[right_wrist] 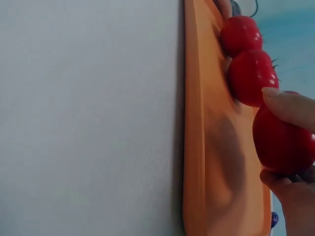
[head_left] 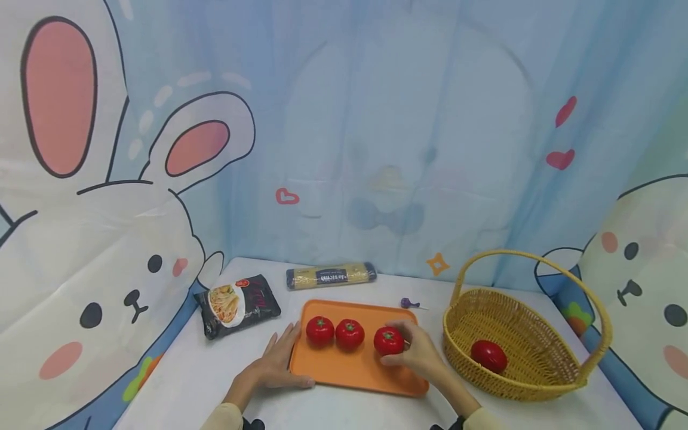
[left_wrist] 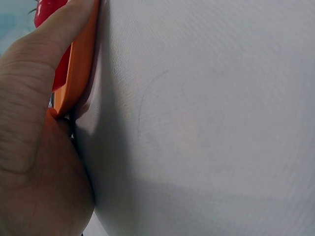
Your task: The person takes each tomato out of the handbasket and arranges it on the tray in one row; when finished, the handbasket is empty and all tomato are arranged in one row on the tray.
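Note:
My right hand [head_left: 416, 352] grips a red tomato [head_left: 389, 341] between thumb and fingers over the right part of an orange tray [head_left: 371, 376]. In the right wrist view this tomato [right_wrist: 283, 140] is slightly raised, its shadow on the tray below. Two more tomatoes, a left one [head_left: 320, 331] and a middle one [head_left: 350, 334], sit side by side on the tray. My left hand [head_left: 276, 361] rests against the tray's left end with fingers extended and the thumb along its front edge. In the left wrist view, the thumb [left_wrist: 34, 64] lies against the orange rim.
Right of the tray stands a yellow wicker basket [head_left: 516, 391] with a tall handle and a dark red rounded item [head_left: 489, 356] inside. A black noodle packet [head_left: 237, 306] lies back left, a spaghetti packet [head_left: 331, 276] behind the tray, and a small purple object [head_left: 409, 303] nearby.

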`<action>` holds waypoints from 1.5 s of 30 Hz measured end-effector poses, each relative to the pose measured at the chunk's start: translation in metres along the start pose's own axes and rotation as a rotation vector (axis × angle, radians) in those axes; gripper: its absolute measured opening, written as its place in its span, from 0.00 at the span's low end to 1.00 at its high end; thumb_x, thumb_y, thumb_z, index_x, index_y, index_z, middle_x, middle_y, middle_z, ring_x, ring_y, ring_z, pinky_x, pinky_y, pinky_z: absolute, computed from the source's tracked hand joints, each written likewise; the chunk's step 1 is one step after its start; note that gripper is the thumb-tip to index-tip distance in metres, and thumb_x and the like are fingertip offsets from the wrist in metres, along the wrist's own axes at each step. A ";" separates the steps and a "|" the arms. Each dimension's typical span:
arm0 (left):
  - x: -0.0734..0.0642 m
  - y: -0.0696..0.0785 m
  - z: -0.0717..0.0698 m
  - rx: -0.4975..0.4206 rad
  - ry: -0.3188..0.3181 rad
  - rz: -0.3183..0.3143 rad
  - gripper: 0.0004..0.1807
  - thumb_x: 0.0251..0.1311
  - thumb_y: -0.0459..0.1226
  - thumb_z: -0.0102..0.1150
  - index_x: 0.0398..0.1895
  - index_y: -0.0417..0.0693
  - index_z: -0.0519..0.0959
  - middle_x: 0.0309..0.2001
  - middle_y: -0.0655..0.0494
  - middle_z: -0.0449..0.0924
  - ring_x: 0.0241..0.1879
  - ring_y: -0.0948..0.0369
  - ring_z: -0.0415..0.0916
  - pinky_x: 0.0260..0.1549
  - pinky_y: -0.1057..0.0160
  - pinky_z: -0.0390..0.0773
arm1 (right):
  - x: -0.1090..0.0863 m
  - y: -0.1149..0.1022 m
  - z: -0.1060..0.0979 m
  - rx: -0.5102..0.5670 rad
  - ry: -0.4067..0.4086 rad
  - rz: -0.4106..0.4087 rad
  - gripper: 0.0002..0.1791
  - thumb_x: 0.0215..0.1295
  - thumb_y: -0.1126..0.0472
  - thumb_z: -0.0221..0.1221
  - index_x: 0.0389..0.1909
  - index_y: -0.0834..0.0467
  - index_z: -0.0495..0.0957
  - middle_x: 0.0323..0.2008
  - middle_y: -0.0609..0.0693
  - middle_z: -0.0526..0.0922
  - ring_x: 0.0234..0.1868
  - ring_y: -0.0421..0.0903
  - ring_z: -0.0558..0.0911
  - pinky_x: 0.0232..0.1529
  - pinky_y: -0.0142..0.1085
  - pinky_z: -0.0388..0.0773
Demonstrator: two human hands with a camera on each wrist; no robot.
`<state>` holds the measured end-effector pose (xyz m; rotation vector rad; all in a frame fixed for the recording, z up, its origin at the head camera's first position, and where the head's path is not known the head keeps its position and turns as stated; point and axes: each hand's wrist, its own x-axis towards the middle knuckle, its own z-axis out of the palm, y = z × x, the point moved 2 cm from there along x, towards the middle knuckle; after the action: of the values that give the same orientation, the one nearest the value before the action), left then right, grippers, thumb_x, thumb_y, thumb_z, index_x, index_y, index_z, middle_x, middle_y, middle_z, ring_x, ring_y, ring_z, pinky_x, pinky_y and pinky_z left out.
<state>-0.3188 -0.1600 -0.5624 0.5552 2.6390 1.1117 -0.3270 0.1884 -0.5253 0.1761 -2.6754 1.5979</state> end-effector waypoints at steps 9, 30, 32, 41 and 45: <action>-0.001 -0.003 -0.002 0.012 0.012 0.005 0.76 0.47 0.70 0.78 0.89 0.43 0.46 0.87 0.40 0.47 0.87 0.42 0.36 0.84 0.35 0.28 | 0.014 0.004 0.016 -0.043 0.020 -0.005 0.43 0.41 0.72 0.86 0.61 0.63 0.78 0.59 0.59 0.85 0.66 0.63 0.81 0.71 0.61 0.77; 0.004 -0.024 -0.003 -0.008 0.041 0.020 0.78 0.44 0.71 0.79 0.89 0.43 0.48 0.87 0.41 0.47 0.87 0.43 0.36 0.83 0.35 0.27 | 0.034 0.008 0.035 0.002 0.016 0.017 0.45 0.42 0.72 0.85 0.63 0.62 0.72 0.64 0.62 0.81 0.71 0.67 0.76 0.73 0.63 0.74; 0.002 -0.024 -0.005 -0.006 0.041 0.017 0.78 0.43 0.71 0.79 0.89 0.43 0.48 0.87 0.40 0.47 0.87 0.42 0.36 0.83 0.35 0.27 | 0.034 0.008 0.036 0.000 0.008 0.000 0.46 0.42 0.70 0.86 0.64 0.62 0.72 0.64 0.63 0.81 0.71 0.67 0.76 0.73 0.62 0.74; 0.001 -0.030 -0.006 -0.006 0.051 0.009 0.78 0.43 0.70 0.81 0.89 0.42 0.48 0.87 0.41 0.47 0.87 0.43 0.37 0.84 0.35 0.28 | 0.023 -0.002 0.027 -0.016 -0.061 -0.053 0.61 0.49 0.61 0.86 0.81 0.60 0.60 0.74 0.68 0.72 0.77 0.68 0.70 0.77 0.65 0.68; 0.000 -0.023 -0.009 -0.010 0.056 0.015 0.78 0.43 0.70 0.81 0.88 0.41 0.48 0.87 0.40 0.48 0.87 0.42 0.37 0.84 0.36 0.28 | 0.006 -0.030 -0.001 -0.143 -0.148 -0.095 0.57 0.57 0.55 0.83 0.81 0.60 0.59 0.74 0.71 0.72 0.76 0.70 0.70 0.75 0.67 0.69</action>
<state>-0.3275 -0.1806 -0.5724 0.5509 2.6791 1.1612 -0.3295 0.1750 -0.4983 0.4268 -2.8285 1.4140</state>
